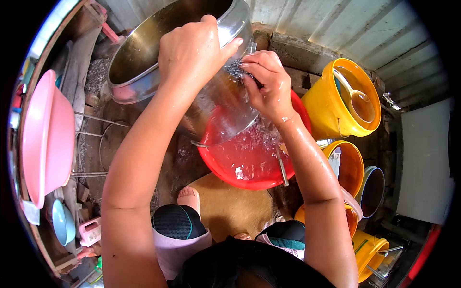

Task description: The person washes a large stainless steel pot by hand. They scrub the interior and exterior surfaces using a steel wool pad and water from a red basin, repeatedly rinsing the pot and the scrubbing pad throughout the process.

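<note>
A large stainless steel pot (133, 86) is tilted over a red plastic basin (234, 180) of water. My left hand (191, 50) grips the pot's upper rim, thumb over the outside. In my right hand (268, 81) is a metal scouring pad (236, 69), pressed to the pot's wet outer side. The pot's lower end reaches into the basin, where the water ripples. A metal handle (282, 169) sticks out over the basin's right rim; what it belongs to is hidden under the water.
Yellow buckets stand on the right, the nearest to the wall (320, 104) holding water and a ladle (356, 97). A pink basin (54, 140) and a light blue bowl (64, 222) are on the left. Corrugated metal wall (324, 21) rises ahead; a tan mat (234, 205) lies by the feet.
</note>
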### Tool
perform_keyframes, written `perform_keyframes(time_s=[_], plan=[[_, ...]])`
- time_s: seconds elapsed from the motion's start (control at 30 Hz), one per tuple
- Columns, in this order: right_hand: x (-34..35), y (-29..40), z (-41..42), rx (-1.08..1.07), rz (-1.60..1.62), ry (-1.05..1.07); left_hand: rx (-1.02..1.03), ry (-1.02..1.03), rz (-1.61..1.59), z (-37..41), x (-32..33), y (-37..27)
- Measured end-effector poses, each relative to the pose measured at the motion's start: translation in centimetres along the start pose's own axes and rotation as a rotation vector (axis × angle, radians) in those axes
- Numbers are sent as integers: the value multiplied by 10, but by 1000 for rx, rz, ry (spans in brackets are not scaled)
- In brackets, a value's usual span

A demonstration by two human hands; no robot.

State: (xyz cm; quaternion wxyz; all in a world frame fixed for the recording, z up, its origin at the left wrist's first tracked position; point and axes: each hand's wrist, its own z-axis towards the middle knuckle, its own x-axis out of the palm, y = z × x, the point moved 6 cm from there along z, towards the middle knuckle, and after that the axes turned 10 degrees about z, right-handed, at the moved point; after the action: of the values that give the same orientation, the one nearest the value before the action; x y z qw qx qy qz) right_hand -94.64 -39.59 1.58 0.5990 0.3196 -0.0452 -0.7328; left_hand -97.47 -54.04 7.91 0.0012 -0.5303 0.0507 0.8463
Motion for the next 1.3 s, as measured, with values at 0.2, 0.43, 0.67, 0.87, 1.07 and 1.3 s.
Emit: perform_keyframes(time_s=[0.2,0.43,0.67,0.87,1.07,1.3], plan=[[-26,-57,5,287,8,-81,25,-79,-9,3,-1,-2],[-14,-64,-21,893,361,-196,-19,36,9,-3,1,-8],[0,-97,-16,1285,769,106,-3,-6,-3,-5,-2,-7],[10,-95,-17,1565,802,133,-5,-10,-3,-6,0,-6],[11,-100,-19,1528,819,142,-19,-23,-3,-4,0,-2],[8,-107,-14,1516,790,319,-13,-30,3,-5,-1,-7]])
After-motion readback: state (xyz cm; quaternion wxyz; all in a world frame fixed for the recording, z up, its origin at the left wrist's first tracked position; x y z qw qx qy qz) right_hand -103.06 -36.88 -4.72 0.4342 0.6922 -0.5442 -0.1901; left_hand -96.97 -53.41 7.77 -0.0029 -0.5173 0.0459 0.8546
